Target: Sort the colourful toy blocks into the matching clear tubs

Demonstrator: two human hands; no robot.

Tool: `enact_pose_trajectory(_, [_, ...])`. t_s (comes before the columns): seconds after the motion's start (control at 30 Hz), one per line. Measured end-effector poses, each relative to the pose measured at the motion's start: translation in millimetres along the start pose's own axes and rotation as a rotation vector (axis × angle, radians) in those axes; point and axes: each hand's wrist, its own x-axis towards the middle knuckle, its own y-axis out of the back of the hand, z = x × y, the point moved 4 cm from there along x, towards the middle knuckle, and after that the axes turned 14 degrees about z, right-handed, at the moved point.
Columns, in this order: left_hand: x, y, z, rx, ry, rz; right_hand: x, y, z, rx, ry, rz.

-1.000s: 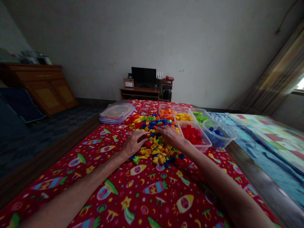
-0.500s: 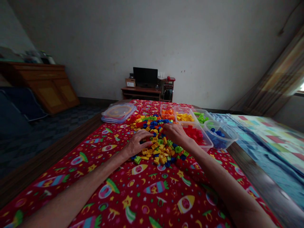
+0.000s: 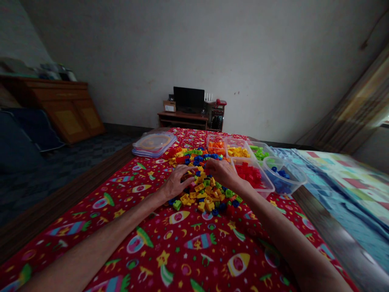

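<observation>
A heap of mixed plastic building blocks [image 3: 200,196] in yellow, blue, green, red and orange lies on the red tablecloth [image 3: 173,247]. At the heap's left edge rests my left hand [image 3: 176,181], thumb and fingers apart and curved over some blocks. My right hand [image 3: 221,172] is over the right part of the heap with its fingers curled down and closed. Whatever is between those fingertips is hidden. Just beyond that hand stands a clear container of red blocks [image 3: 249,174].
Behind and to the right are clear containers with orange blocks [image 3: 216,147], yellow blocks [image 3: 238,152], green blocks [image 3: 259,153] and blue blocks [image 3: 281,173]. Stacked lids [image 3: 154,144] lie at the back left. A bed [image 3: 343,182] adjoins the table on the right.
My right hand has shifted slightly nearer and left over the heap, fingers more curled. My left fingers have bent inward a little. The whole view has moved slightly.
</observation>
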Motion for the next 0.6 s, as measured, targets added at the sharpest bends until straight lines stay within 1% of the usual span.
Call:
enact_pose_trajectory(0.07, [3, 1.1, 4, 0.007, -0.007, 0.012, -2, 0, -11, 0.050, 0.041, 0.016])
enact_pose_trajectory(0.17, [5, -1.6, 9, 0.050, -0.021, -0.048, -4, -2, -26, 0.091, 0.086, 0.032])
enact_pose_trajectory(0.27, [4, -3.5, 11, 0.116, -0.017, -0.066, -5, -4, -29, 0.094, 0.124, 0.028])
enact_pose_trajectory(0.37, [5, -1.2, 9, 0.138, 0.004, -0.035, -3, 1, -20, 0.077, 0.115, 0.056])
enact_pose_trajectory(0.5, [10, 8.0, -5, 0.133, 0.108, 0.051, 2, 18, 3, 0.029, 0.010, 0.122])
enact_pose_trajectory(0.6, [12, 12.2, -16, 0.136, 0.141, 0.057, 6, 34, 22, -0.058, -0.052, 0.129])
